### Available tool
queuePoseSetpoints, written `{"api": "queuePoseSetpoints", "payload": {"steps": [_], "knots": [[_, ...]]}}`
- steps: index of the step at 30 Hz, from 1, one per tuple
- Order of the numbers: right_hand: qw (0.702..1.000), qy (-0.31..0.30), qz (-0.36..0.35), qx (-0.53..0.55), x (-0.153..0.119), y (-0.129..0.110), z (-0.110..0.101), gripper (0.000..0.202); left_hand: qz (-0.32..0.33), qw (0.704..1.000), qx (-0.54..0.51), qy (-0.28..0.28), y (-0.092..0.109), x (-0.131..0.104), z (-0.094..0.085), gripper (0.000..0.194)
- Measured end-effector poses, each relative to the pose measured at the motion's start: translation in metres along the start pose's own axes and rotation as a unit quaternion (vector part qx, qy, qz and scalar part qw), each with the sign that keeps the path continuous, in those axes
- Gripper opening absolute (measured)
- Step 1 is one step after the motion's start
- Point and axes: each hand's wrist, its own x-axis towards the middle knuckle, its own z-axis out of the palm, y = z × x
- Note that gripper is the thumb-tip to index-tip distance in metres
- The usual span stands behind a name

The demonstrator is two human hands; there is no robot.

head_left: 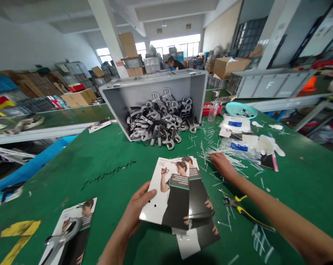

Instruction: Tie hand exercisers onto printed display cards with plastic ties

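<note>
My left hand (pixel 139 204) grips the left edge of a printed backing card (pixel 166 195) with its thumb on top. More cards (pixel 199 195) lie fanned under and to the right of it. My right hand (pixel 220 163) reaches to a scatter of thin white plastic strips (pixel 232 159); its fingers are bent together at the strips, and whatever is between them is too small to make out. Cutting pliers (pixel 238 208) with yellow and black handles lie below my right forearm. At the lower left, a grey hand grip strengthener (pixel 64 235) rests on another card (pixel 86 213).
A grey bin (pixel 152 82) tipped on its side spills many hand grips (pixel 163 117) onto the green table (pixel 105 198). Clear plastic bags (pixel 238 147), a turquoise dish (pixel 232 107), a glass jar (pixel 213 112) and a red tray (pixel 206 109) stand at the right. A person (pixel 177 64) is far behind.
</note>
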Motion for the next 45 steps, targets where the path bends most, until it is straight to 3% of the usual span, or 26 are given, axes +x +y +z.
{"api": "queuePoseSetpoints", "payload": {"steps": [2, 5, 9, 13, 16, 20, 23, 24, 26, 28, 30, 33, 35, 37, 40, 42, 45], "knots": [[0.999, -0.034, -0.022, -0.012, 0.013, 0.016, 0.006, 0.026, -0.016, 0.999, 0.013, -0.028, -0.001, 0.005, 0.004, 0.065], [0.997, -0.068, -0.044, -0.003, 0.030, 0.022, 0.018, 0.017, -0.016, 1.000, -0.011, -0.025, -0.005, 0.007, -0.002, 0.055], [0.997, -0.051, -0.032, 0.049, 0.047, 0.021, 0.023, 0.012, 0.012, 0.998, -0.058, 0.000, -0.010, -0.003, -0.020, 0.045], [0.989, 0.063, 0.043, 0.123, 0.063, 0.010, 0.001, 0.016, 0.067, 0.994, -0.051, 0.064, -0.005, -0.014, -0.030, 0.044], [0.963, 0.140, 0.107, 0.204, 0.068, -0.010, -0.028, 0.023, 0.080, 0.994, -0.037, 0.058, 0.003, -0.016, -0.033, 0.043], [0.923, 0.142, 0.143, 0.329, 0.059, -0.044, -0.057, 0.031, 0.053, 0.998, -0.001, -0.016, -0.004, -0.007, -0.030, 0.040], [0.892, 0.118, 0.161, 0.405, 0.047, -0.065, -0.062, 0.035, 0.030, 0.994, 0.075, -0.077, -0.021, 0.007, -0.026, 0.045], [0.883, 0.111, 0.166, 0.425, 0.043, -0.072, -0.062, 0.035, 0.044, 0.990, 0.112, -0.069, -0.025, 0.011, -0.026, 0.047], [0.867, 0.099, 0.173, 0.456, 0.037, -0.084, -0.061, 0.034, 0.125, 0.970, 0.210, 0.018, -0.028, 0.016, -0.027, 0.049], [0.852, 0.090, 0.174, 0.485, 0.035, -0.095, -0.062, 0.031, 0.240, 0.913, 0.306, 0.125, -0.024, 0.015, -0.029, 0.044], [0.845, 0.094, 0.162, 0.502, 0.035, -0.105, -0.068, 0.026, 0.329, 0.859, 0.361, 0.155, -0.016, 0.008, -0.026, 0.034], [0.857, 0.161, 0.109, 0.478, 0.040, -0.117, -0.091, 0.017, 0.374, 0.843, 0.382, 0.067, -0.012, -0.011, -0.008, 0.027], [0.858, 0.228, 0.072, 0.455, 0.039, -0.125, -0.113, 0.013, 0.366, 0.857, 0.364, -0.002, -0.016, -0.026, 0.010, 0.026], [0.840, 0.265, 0.063, 0.468, 0.030, -0.134, -0.133, 0.010, 0.342, 0.887, 0.309, -0.030, -0.021, -0.040, 0.028, 0.024], [0.798, 0.211, 0.123, 0.552, 0.004, -0.153, -0.141, 0.009, 0.305, 0.926, 0.221, -0.002, -0.023, -0.057, 0.048, 0.018], [0.754, 0.127, 0.186, 0.617, -0.018, -0.168, -0.126, 0.014, 0.277, 0.939, 0.205, -0.014, -0.024, -0.061, 0.059, 0.019], [0.683, 0.045, 0.232, 0.691, -0.046, -0.185, -0.086, 0.018, 0.154, 0.948, 0.214, -0.180, -0.034, -0.057, 0.074, 0.031]]}}
